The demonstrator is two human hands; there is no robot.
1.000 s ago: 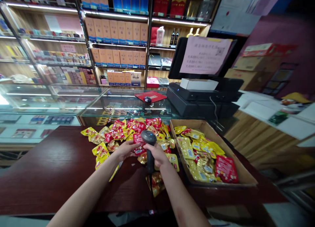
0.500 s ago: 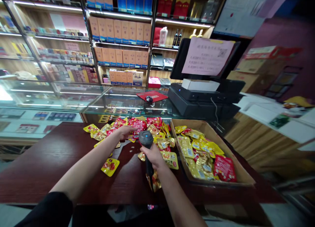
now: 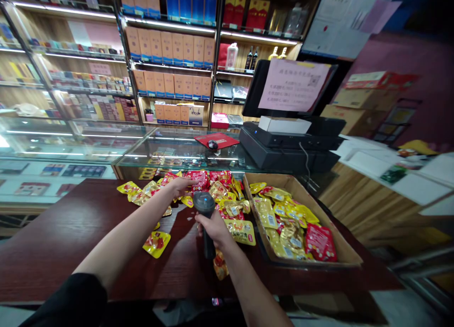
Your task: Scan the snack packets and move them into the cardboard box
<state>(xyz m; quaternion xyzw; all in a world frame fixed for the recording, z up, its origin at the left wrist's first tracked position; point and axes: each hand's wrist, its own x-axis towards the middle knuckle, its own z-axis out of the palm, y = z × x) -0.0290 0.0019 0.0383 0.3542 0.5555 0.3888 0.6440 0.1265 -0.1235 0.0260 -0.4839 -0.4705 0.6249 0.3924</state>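
In the head view, my right hand (image 3: 213,228) is wrapped round the handle of a black handheld barcode scanner (image 3: 204,202), its head pointing away from me. My left hand (image 3: 180,187) reaches out over the pile, fingers stretched toward a red snack packet (image 3: 199,179) and seeming to touch its edge. Red, gold and yellow packets lie heaped around both hands. Right of the scanner is a gold packet (image 3: 241,231). A lone yellow packet (image 3: 156,244) lies below my left forearm, and another packet (image 3: 220,265) is partly hidden under my right wrist.
A shallow cardboard box (image 3: 345,260) full of packets stands at the right on the dark wooden table (image 3: 71,242). Behind are a glass counter (image 3: 142,150), a mouse (image 3: 213,145) on a red mat, and a black register with a screen (image 3: 253,88). Stocked shelves line the wall.
The scanner and my right hand have shifted slightly left and down. My left hand stays by the red packets, its fingers still stretched out. The view has turned a little.
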